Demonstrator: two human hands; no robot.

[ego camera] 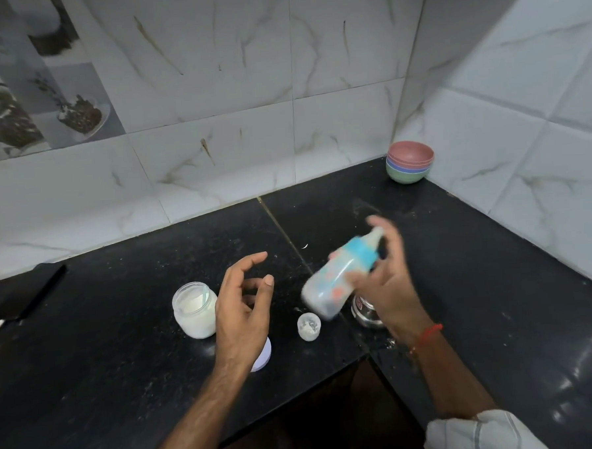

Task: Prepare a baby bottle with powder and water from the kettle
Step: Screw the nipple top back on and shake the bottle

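My right hand (388,281) grips a baby bottle (335,280) with a blue collar and teat, tilted with its base down-left and blurred by motion. It hangs above the black counter (123,353). My left hand (244,302) hovers open with curled fingers just left of the bottle, holding nothing. An open glass jar of white powder (193,308) stands left of that hand. A small clear cap (308,326) with powder traces sits between the hands. A steel vessel (364,311) stands partly hidden behind my right hand. A white lid (262,358) lies under my left wrist.
Stacked coloured bowls (409,161) sit in the back right corner against the tiled wall. A dark phone (27,293) with a white cable lies at the far left. The counter has an inner corner edge below my arms (363,356). Powder specks dot the surface.
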